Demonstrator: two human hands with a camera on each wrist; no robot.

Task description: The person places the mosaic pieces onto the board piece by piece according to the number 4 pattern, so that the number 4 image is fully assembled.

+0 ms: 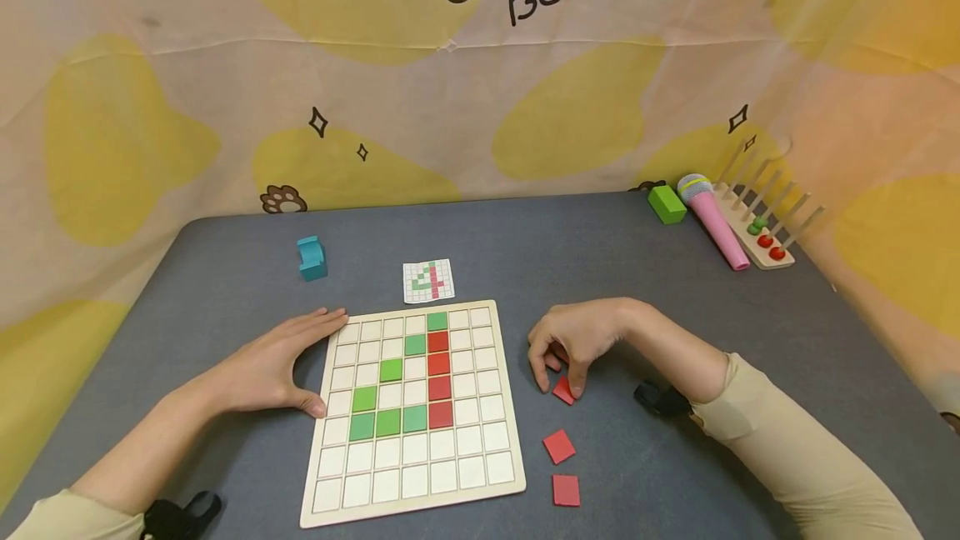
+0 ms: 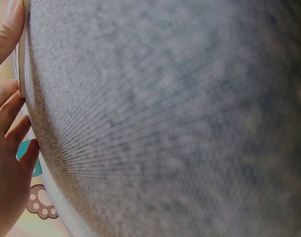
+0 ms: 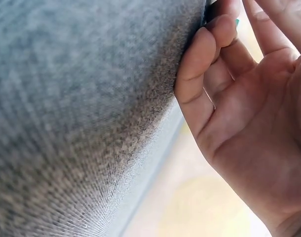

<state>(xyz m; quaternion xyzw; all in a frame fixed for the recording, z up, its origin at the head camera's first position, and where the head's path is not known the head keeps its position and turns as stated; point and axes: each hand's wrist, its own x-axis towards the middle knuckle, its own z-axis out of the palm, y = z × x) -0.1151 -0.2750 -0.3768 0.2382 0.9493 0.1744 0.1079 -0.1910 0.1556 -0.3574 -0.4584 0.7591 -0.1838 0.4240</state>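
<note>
My left hand (image 1: 277, 365) is spread along the left edge of a white grid board (image 1: 401, 473). Its thumb and fingertips touch the rim, and the left wrist view shows the fingers (image 2: 10, 111) fairly straight at the board's side. Green tiles (image 1: 387, 422) and a column of red tiles (image 1: 438, 364) fill some of the squares. Right of the board, my right hand (image 1: 577, 336) has bent fingers and pinches a red tile (image 1: 564, 391) low at the table. In the right wrist view the fingers (image 3: 195, 59) are curled and the tile is hidden.
Two loose red tiles (image 1: 558, 446) lie nearer the front. A small pattern card (image 1: 428, 281) is behind the board, with a blue block (image 1: 312, 258) to its left. At back right are a green block (image 1: 667, 204), a pink microphone (image 1: 716, 227) and a pegboard with beads (image 1: 780, 262).
</note>
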